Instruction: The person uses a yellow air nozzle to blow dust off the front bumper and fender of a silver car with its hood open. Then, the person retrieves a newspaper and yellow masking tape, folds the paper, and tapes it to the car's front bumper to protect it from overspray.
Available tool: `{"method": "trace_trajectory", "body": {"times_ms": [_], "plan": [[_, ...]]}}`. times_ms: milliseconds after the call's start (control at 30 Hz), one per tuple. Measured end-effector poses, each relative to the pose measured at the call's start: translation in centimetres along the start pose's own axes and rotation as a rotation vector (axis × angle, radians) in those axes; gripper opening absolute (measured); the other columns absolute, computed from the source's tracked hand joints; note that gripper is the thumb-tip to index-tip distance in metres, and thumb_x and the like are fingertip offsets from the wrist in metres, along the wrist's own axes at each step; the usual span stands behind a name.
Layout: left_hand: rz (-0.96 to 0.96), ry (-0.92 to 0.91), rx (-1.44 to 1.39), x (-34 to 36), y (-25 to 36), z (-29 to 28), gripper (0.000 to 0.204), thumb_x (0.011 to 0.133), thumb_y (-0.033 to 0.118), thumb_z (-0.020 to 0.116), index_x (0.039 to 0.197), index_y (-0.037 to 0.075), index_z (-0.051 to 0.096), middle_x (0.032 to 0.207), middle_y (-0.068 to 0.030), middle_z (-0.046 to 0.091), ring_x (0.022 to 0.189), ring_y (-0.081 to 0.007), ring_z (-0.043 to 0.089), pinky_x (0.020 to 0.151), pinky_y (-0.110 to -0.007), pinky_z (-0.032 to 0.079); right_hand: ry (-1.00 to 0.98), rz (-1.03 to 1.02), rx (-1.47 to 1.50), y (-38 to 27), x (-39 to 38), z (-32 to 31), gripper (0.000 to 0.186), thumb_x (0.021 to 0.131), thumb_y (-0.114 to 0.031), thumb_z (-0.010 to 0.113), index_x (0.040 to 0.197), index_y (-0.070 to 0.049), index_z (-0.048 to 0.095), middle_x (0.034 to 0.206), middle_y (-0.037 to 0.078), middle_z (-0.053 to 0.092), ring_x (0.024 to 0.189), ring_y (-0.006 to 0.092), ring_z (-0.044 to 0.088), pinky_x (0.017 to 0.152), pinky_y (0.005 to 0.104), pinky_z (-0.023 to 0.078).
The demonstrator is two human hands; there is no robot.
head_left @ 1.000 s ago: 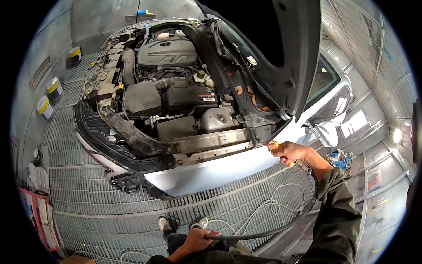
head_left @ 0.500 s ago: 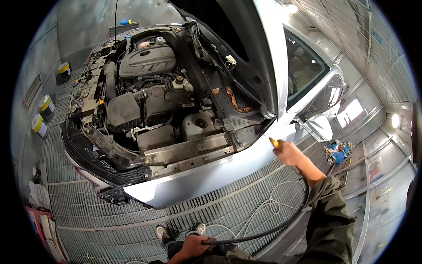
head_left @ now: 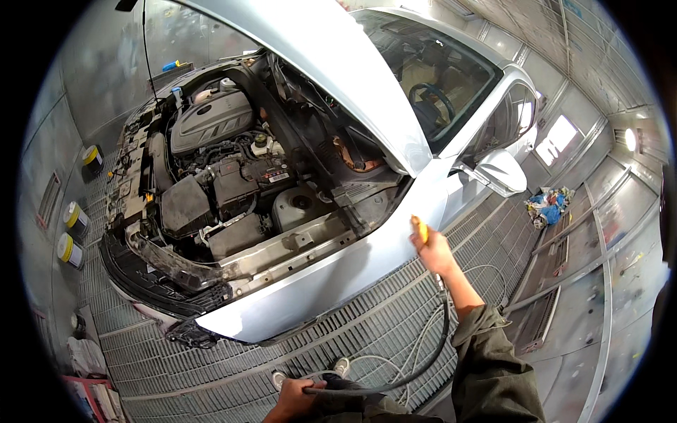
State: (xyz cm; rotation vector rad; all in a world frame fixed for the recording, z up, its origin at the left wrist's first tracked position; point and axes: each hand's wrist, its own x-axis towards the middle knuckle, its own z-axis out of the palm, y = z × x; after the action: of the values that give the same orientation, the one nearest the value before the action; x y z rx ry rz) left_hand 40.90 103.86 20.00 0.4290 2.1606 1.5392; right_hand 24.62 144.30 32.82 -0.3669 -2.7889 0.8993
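My right hand [head_left: 435, 252] is wrapped round a yellow air gun [head_left: 422, 230], its tip pointing toward the silver front fender [head_left: 317, 282]. The fingers cover most of the tool. A thick black hose [head_left: 446, 328] joins at a metal fitting below that hand and curves down to the lower middle. There my left hand [head_left: 293, 400] is closed around the hose, close to my body. Beyond the fender lies the open engine bay, with a grey engine cover [head_left: 211, 121] on top. The silver hood [head_left: 352, 77] stands raised over the bay's right side.
Metal grating [head_left: 296, 352] forms the floor, with a thin pale hose [head_left: 416, 345] looped on it. The side mirror [head_left: 502, 171] juts out at right. Near the right wall lies a heap of crumpled rags and plastic [head_left: 550, 206]. Several yellow-topped cans [head_left: 70, 250] stand at left.
My right hand has moved left along the fender with the air gun. My view has shifted, and the windscreen now shows past the hood. My left hand still grips the hose.
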Motion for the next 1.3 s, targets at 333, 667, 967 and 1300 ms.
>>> {"method": "trace_trajectory", "body": {"times_ms": [333, 667, 967, 1300], "plan": [[-0.150, 0.047, 0.003, -0.3, 0.5, 2.1, 0.054, 0.089, 0.034, 0.070, 0.054, -0.002, 0.048, 0.045, -0.0064, 0.031, 0.047, -0.0133, 0.029, 0.045, -0.036, 0.026, -0.196, 0.200, 0.435, 1.3, -1.6, -0.1, 0.031, 0.092, -0.025, 0.062, 0.111, 0.000, 0.060, 0.066, 0.007, 0.059, 0.058, 0.0156, 0.057, 0.056, 0.0333, 0.049], [-0.341, 0.082, 0.130, 1.5, -1.3, 5.8, 0.055, 0.090, 0.028, 0.070, 0.048, 0.005, 0.043, 0.044, -0.0017, 0.027, 0.047, -0.0115, 0.019, 0.046, -0.038, 0.019, 0.049, 0.320, 0.467, 6.2, 3.2, -7.5, 0.028, 0.092, -0.025, 0.062, 0.105, 0.000, 0.057, 0.071, 0.008, 0.059, 0.056, 0.0159, 0.057, 0.054, 0.0330, 0.049], [-0.314, 0.073, 0.212, 4.3, 0.8, 10.4, 0.042, 0.089, 0.028, 0.071, 0.059, 0.000, 0.060, 0.045, -0.0037, 0.034, 0.047, -0.0115, 0.025, 0.046, -0.037, 0.024, 0.264, 0.402, 0.687, 16.5, 8.2, -9.8, 0.024, 0.093, -0.023, 0.062, 0.088, 0.000, 0.054, 0.064, 0.004, 0.053, 0.044, 0.0136, 0.049, 0.038, 0.0318, 0.043], [-0.035, -0.086, 0.341, 5.6, 2.5, 12.7, 0.041, 0.087, 0.028, 0.071, 0.063, -0.003, 0.059, 0.051, -0.0154, 0.049, 0.045, -0.0133, 0.045, 0.047, -0.035, 0.038, 0.085, 0.930, 1.020, 35.9, -4.3, -1.1, 0.022, 0.094, -0.023, 0.061, 0.088, -0.005, 0.049, 0.060, 0.004, 0.047, 0.041, 0.0167, 0.045, 0.039, 0.0362, 0.041]]}}
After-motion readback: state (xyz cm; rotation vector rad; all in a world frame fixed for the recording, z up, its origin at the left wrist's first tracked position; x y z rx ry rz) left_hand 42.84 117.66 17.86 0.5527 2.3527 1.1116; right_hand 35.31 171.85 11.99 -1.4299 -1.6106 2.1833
